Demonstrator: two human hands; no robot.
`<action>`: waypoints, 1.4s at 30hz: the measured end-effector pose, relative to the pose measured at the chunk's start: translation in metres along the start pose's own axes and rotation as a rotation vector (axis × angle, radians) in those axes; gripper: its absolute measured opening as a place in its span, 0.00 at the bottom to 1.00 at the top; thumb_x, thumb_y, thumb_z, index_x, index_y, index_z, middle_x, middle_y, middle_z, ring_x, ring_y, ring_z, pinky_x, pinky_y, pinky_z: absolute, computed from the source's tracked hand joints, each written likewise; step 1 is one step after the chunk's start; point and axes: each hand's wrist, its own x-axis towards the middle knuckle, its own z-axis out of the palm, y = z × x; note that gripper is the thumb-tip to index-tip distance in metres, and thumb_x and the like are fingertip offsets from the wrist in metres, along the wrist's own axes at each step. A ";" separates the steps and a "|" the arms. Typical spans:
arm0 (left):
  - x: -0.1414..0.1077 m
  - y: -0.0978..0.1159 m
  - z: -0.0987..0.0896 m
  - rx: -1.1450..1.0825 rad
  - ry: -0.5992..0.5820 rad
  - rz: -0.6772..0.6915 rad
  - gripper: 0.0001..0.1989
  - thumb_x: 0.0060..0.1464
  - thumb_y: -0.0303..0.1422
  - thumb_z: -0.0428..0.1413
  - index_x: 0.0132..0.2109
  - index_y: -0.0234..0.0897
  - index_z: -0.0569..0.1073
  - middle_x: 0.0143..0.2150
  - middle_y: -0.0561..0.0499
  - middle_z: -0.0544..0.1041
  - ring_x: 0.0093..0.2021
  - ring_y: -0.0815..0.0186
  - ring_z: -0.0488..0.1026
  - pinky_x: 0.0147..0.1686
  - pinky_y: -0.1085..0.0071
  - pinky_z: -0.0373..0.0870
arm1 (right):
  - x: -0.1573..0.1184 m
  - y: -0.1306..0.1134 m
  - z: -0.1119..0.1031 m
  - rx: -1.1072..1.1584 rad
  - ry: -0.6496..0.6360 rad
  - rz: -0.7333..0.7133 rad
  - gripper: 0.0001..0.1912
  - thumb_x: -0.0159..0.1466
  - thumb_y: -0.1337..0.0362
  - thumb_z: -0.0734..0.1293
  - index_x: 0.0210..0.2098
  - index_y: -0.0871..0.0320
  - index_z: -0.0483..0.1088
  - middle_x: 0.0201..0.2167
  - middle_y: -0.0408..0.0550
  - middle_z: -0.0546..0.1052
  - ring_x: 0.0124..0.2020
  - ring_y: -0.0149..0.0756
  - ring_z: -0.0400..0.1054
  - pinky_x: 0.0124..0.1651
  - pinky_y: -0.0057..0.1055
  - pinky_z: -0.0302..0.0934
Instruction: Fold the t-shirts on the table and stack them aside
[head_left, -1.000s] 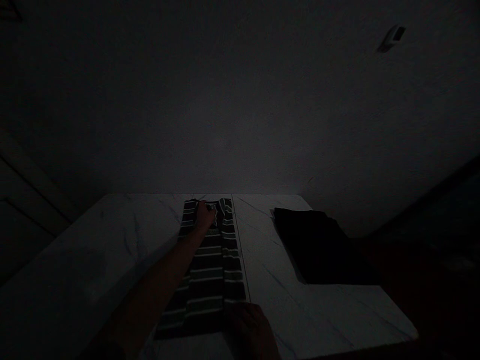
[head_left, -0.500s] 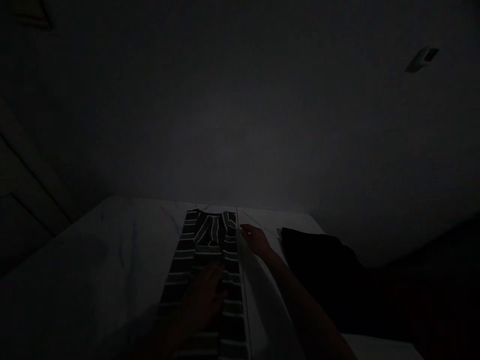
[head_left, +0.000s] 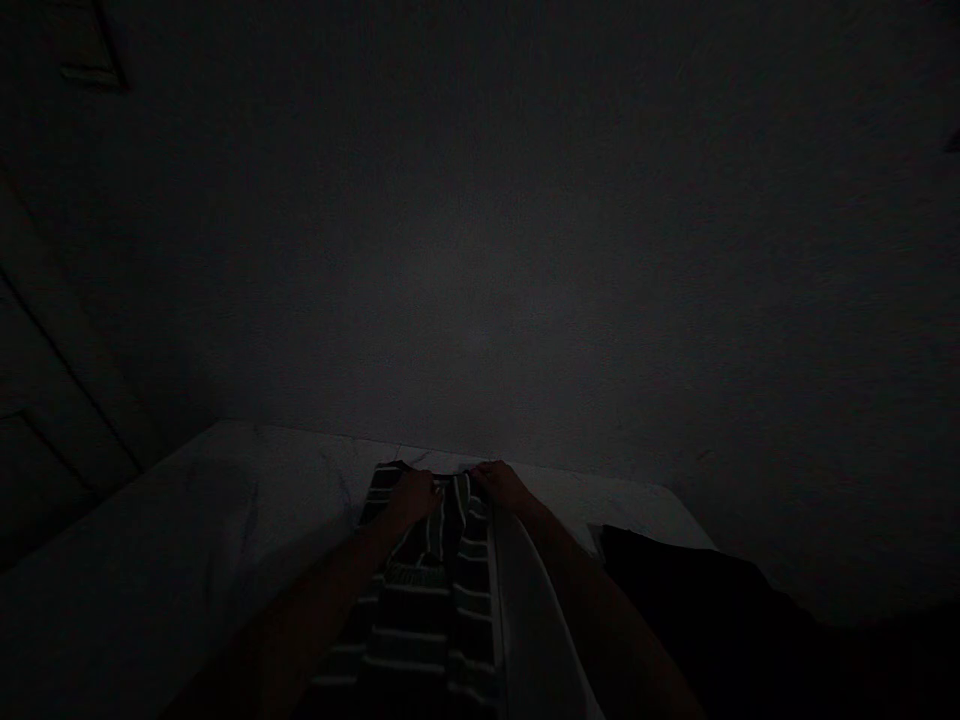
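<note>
A dark striped garment [head_left: 409, 635], folded lengthwise with pale lines across it, lies on the white marbled table [head_left: 292, 470]. At its far end, my left hand [head_left: 414, 492] has its fingers closed on the fabric near the collar. My right hand [head_left: 501, 484] grips the far right corner of the same garment. The picture is very dark, so the fingertips are hard to make out. Both forearms stretch forward, the left one covering part of the garment's left side.
A black cloth [head_left: 675, 580] lies on the table to the right of my right forearm. Behind the table's far edge rises a plain wall [head_left: 480, 250]. A panelled door or cupboard [head_left: 45, 420] stands at the left.
My left hand has moved forward from the garment's middle to its far end. My right hand has closed on the far right corner. The view has tilted up and shifted left.
</note>
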 end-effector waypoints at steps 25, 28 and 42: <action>-0.040 -0.020 0.006 -0.471 -0.019 0.091 0.35 0.51 0.27 0.57 0.66 0.36 0.58 0.61 0.41 0.73 0.62 0.57 0.71 0.63 0.59 0.64 | 0.012 -0.003 0.013 -0.328 0.002 0.090 0.15 0.70 0.54 0.64 0.41 0.55 0.79 0.41 0.52 0.82 0.46 0.42 0.71 0.46 0.32 0.58; -0.047 -0.012 0.005 -0.396 0.009 0.049 0.32 0.59 0.27 0.49 0.69 0.33 0.53 0.60 0.39 0.74 0.62 0.58 0.70 0.64 0.60 0.63 | 0.012 -0.005 0.012 -0.341 0.009 0.088 0.13 0.70 0.55 0.65 0.40 0.54 0.79 0.40 0.51 0.82 0.46 0.43 0.72 0.46 0.32 0.58; -0.071 -0.036 0.015 -0.369 0.133 0.106 0.34 0.52 0.21 0.52 0.67 0.35 0.60 0.67 0.40 0.67 0.68 0.58 0.64 0.67 0.58 0.59 | 0.014 -0.007 0.016 -0.382 0.062 0.100 0.16 0.70 0.51 0.65 0.41 0.55 0.78 0.39 0.53 0.82 0.43 0.42 0.73 0.44 0.32 0.59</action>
